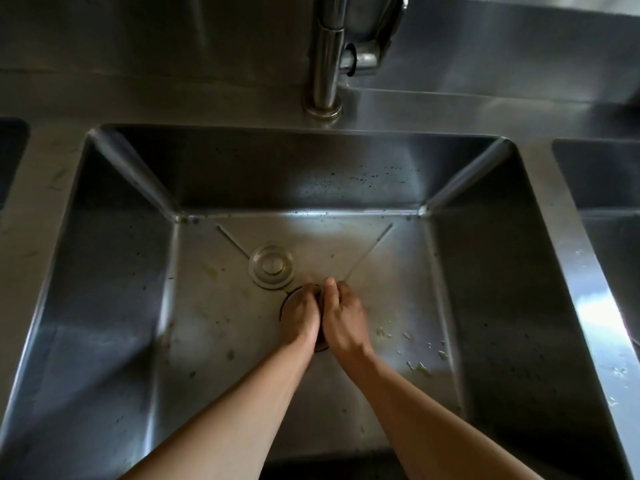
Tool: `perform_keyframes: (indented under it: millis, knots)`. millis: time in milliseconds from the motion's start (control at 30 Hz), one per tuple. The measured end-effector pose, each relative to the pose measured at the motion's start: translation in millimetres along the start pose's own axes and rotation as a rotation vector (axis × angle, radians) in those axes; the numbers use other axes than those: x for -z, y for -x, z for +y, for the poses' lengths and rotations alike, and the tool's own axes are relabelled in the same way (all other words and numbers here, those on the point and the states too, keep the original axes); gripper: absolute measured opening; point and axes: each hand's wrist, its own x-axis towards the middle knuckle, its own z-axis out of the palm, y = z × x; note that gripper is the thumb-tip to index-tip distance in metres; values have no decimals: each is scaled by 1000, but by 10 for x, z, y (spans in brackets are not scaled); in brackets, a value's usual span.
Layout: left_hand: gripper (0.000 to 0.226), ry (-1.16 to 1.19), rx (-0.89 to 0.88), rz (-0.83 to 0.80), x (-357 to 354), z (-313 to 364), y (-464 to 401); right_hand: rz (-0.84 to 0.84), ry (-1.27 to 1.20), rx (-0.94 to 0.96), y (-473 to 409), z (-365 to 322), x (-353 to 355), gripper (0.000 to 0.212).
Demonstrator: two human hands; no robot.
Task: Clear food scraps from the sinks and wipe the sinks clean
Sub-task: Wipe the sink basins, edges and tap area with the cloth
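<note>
Sink (pixel 114 271): brushed steel, rectangular, long axis left to right, walls sloping to a flat floor. Drain (pixel 285 301): round, dark-rimmed, mid-floor, mostly covered by both hands. Stopper (pixel 272 266): round metal disc, flat, touching the drain's far-left edge. Food scraps (pixel 420 368): pale green bits, floor right of the hands. Left hand (pixel 299 315), right hand (pixel 343 315): side by side, fingers curled down into the drain; what they hold cannot be told. Faucet (pixel 325 64): upright chrome tube behind.
</note>
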Motion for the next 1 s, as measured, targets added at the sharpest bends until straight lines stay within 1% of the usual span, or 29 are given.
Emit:
perform_keyframes:
  millis: [100,200,333,433,500,633,867,967,1000]
  knots:
    - [40,-52,-20,-6,-48,-54,-88,-34,-9,-69,-71,68,-53,34]
    - [42,-27,24,18,-94,-119,-192,-49,-55,-122,-144,123,-111,29]
    - [40,-76,51,17,-133,-179,-298,-58,12,-130,-238,181,-168,32]
    - [38,-56,56,40,-169,-226,-362,-76,73,-148,-296,223,-192,34]
    - [37,-18,65,47,-185,-243,-377,-89,89,-155,-320,236,-201,33]
    - [36,-36,53,59,-204,-242,-414,-91,76,-222,-375,253,-210,31]
    - [36,67,94,79,-198,-238,-369,-136,106,-260,-396,246,-209,31]
    - [35,166,207,12,-156,-188,-359,-185,59,-211,-330,185,-153,36]
    - [33,239,262,-43,-137,-176,-348,-192,25,-192,-286,147,-118,35]
